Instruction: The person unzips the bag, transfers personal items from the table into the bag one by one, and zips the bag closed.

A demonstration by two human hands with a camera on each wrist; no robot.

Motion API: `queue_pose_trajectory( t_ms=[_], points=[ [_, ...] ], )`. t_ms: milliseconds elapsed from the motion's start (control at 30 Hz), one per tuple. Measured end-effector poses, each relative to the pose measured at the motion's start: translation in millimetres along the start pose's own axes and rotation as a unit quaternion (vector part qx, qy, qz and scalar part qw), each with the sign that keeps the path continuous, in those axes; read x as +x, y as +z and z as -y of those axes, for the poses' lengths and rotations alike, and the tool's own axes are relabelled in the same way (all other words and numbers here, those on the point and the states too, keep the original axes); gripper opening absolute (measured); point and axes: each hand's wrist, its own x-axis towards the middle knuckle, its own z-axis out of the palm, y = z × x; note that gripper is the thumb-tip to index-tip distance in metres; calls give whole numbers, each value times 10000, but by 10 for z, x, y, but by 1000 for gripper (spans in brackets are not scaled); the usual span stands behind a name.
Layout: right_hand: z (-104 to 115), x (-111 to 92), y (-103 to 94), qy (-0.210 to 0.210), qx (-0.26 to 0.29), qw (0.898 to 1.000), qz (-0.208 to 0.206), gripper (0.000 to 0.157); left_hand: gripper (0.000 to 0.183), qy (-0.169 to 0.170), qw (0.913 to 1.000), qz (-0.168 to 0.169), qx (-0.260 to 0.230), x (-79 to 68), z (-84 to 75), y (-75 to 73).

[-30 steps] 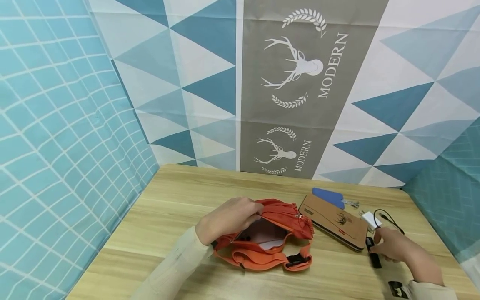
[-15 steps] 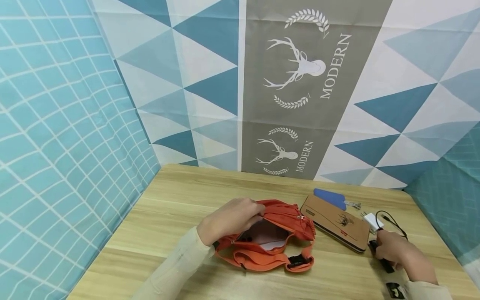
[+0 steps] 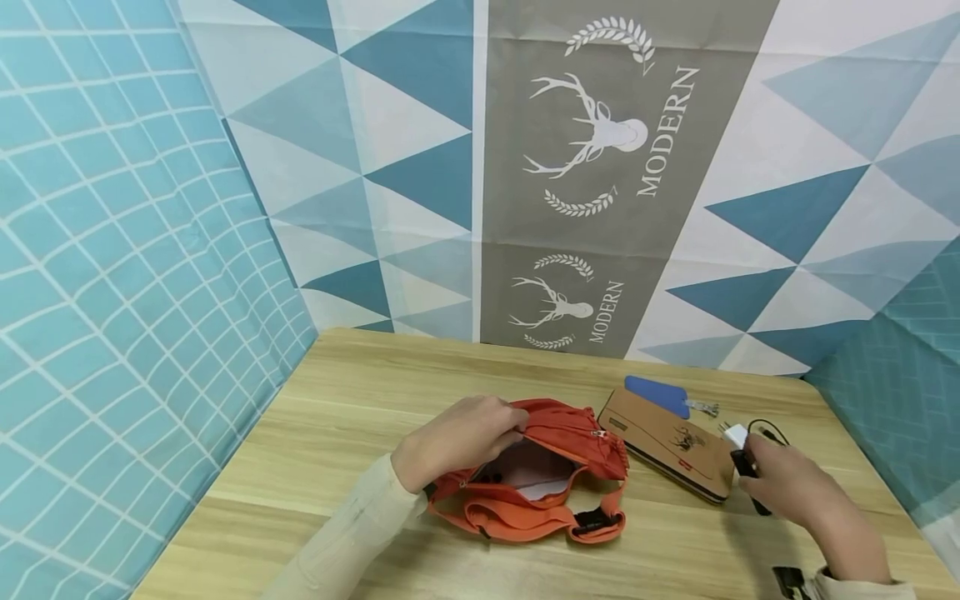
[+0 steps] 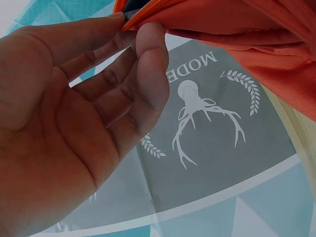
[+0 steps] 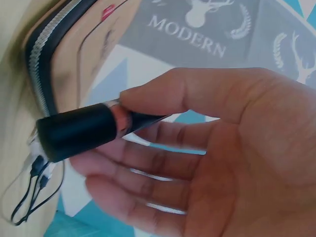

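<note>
An orange-red waist bag (image 3: 562, 429) lies on the table with its main zip undone and a pale lining showing inside. My left hand (image 3: 463, 442) pinches the upper edge of its opening; in the left wrist view, the thumb and fingertips hold the orange fabric (image 4: 222, 24). At the right, my right hand (image 3: 797, 492) grips a black lipstick tube (image 5: 79, 132) with a reddish band between thumb and fingers. The tube is raised above the table beside a brown zip wallet (image 3: 663, 442), and its far end is partly hidden by the hand.
Behind the wallet lies a blue card holder (image 3: 656, 394) with a metal clip. A white charger plug (image 3: 736, 434) and a black cable (image 3: 772, 429) are just beyond my right hand. The bag's strap buckle (image 3: 595, 521) rests in front of the bag.
My right hand has picked the lipstick tube up off the table and raised it slightly. My left hand keeps holding the bag's edge in the same place.
</note>
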Motion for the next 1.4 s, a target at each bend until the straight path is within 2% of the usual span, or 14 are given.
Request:
queue_pose_trajectory(
  t_ms=[200,367,467,600,733,833,933,1033,1067,1167,1200,1400],
  points=[
    [242,-71,8,-570,-136,9965,-593,37,12,-28,10000,16,-32,-9,12,13],
    [457,-132,28,-1127,-549,9846,-1220,39,13,-8,10000,-7,-14,-17,20,11],
    [594,-182,51,-1445,-816,9706,-1745,39,14,1,10000,-23,-8,-19,25,12],
    [765,-222,77,-1912,-1099,9438,-2462,43,14,-10,10000,-30,-6,-19,29,11],
    [925,-238,111,-2335,-1131,9220,-2876,50,13,-28,10000,-37,-8,-17,27,1],
    [1039,-230,159,-2719,-1035,9057,-3083,50,13,-33,10000,-43,-7,-15,21,-4],
    [1141,-206,236,-3076,-966,8875,-3291,43,13,-37,10000,-39,-1,-11,16,2],
    [1231,-188,340,-3301,-814,8793,-3335,21,13,-37,10000,-30,1,-8,10,14],
    [1261,-184,379,-3348,-757,8782,-3330,22,13,-38,10000,-24,-1,-7,9,18],
    [1354,-174,489,-3448,-687,8737,-3362,51,13,-27,10000,-8,-20,-7,3,25],
    [1387,-171,522,-3472,-663,8719,-3388,56,12,-20,10000,-2,-27,-8,1,26],
    [1587,-129,698,-3691,-646,8577,-3521,55,10,-15,10000,24,-22,-9,-6,12]
  ],
)
